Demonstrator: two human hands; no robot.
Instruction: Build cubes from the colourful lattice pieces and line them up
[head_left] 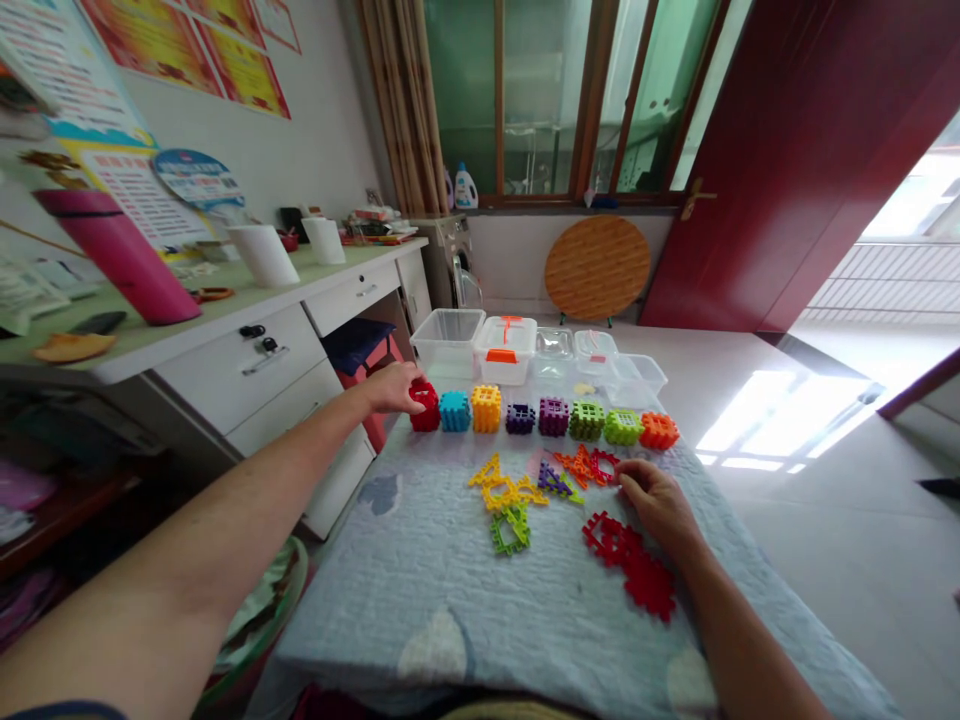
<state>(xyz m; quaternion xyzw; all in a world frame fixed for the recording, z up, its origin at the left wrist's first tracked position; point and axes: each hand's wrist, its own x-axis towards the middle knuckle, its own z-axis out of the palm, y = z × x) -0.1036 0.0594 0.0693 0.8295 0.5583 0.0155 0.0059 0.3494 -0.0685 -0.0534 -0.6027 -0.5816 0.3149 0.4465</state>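
At the left end of a row of block cubes, my left hand (397, 388) has its fingers closed round a red cube (425, 408). To its right stand a blue cube (454, 411), a yellow cube (486, 409) and several purple, green and orange ones. My right hand (656, 497) pinches the right edge of a red interlocking piece (602, 467), which lies by orange pieces (576, 464). Yellow pieces (504, 492), a green piece (511, 530) and purple pieces (553, 479) lie flat nearby. Red flat pieces (634, 565) rest left of my right forearm.
Behind the cubes stand an open clear bin (448, 330), a lidded box with orange latches (506, 365) and more clear containers (637, 378). A patterned cloth (420, 570) covers the table. A desk (262, 350) runs along the left; a basket (259, 620) sits below.
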